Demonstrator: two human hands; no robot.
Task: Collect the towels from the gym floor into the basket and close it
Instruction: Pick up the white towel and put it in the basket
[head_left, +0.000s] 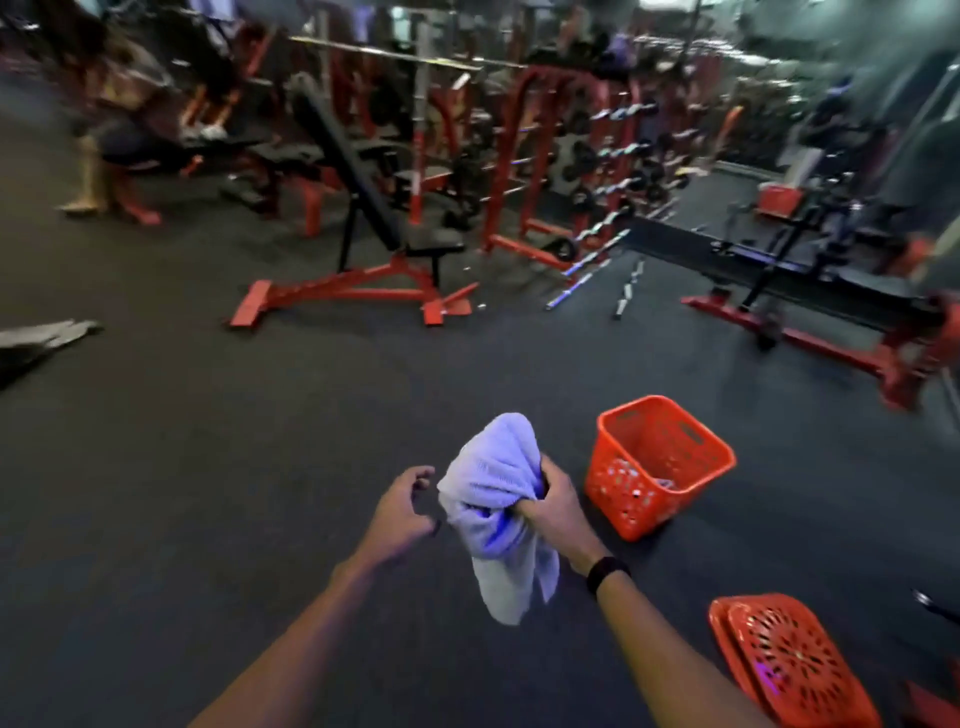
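head view, the only one: the right hand (553, 506) is fisted around the middle of a pale towel (498, 514), fingers closed tight on the bunched cloth, which hangs above the dark gym floor (208, 493) with its loose end drooping below the wrist. the left hand (402, 506) hovers just beside the towel, fingers half curled and parted, holding nothing and not touching the cloth. the orange basket (657, 467) stands open on the floor just right of the right hand; through its slotted wall something pale shows at the bottom, likely a towel already dropped in, though the blur makes that uncertain. the orange lid (789, 660) lies flat on the floor nearer the person, apart from the basket, so closing is not yet done. far to the left a grey cloth (47, 338) lies on the floor, probably another towel waiting to be picked up. red benches (358, 270) and racks fill the background. judged progress: partway through, with this towel to drop in, at least one more to fetch, then the lid.
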